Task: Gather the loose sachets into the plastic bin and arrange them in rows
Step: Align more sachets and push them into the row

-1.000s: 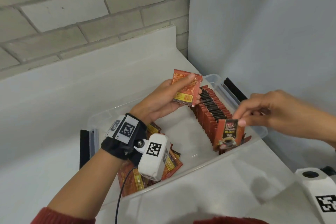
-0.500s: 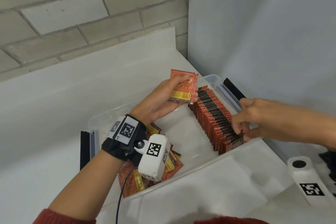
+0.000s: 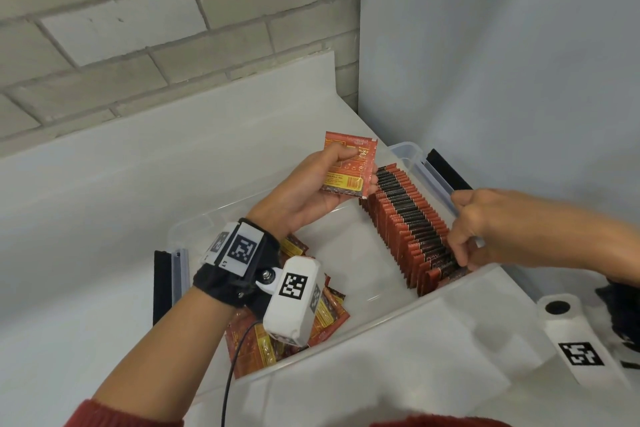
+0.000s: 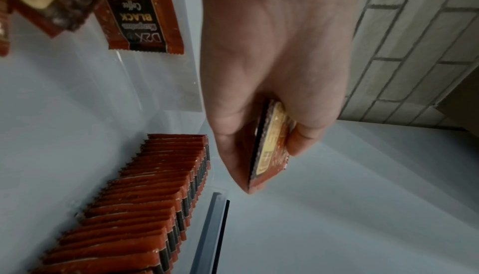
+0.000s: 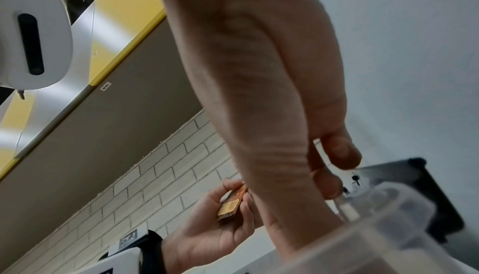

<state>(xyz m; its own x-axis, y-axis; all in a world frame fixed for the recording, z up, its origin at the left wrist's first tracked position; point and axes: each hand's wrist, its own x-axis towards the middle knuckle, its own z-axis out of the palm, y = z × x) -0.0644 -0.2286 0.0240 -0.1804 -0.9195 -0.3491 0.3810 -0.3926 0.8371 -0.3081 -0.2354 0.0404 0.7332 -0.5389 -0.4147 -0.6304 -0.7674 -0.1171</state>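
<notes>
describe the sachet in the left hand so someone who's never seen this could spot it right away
Start at the clear plastic bin on the white counter by the brick wall. Above its far end the left hand grips one sachet in the air. It alone is off the bin floor, its back with a yellow panel showing, unlike the upright row and the loose pile.

A clear plastic bin (image 3: 349, 350) holds a long row of red-and-black sachets (image 3: 412, 225) standing on edge along its right wall. A loose heap of sachets (image 3: 329, 315) lies flat at the near left corner. One sachet (image 3: 349, 166) is held upright above the bin.
</notes>
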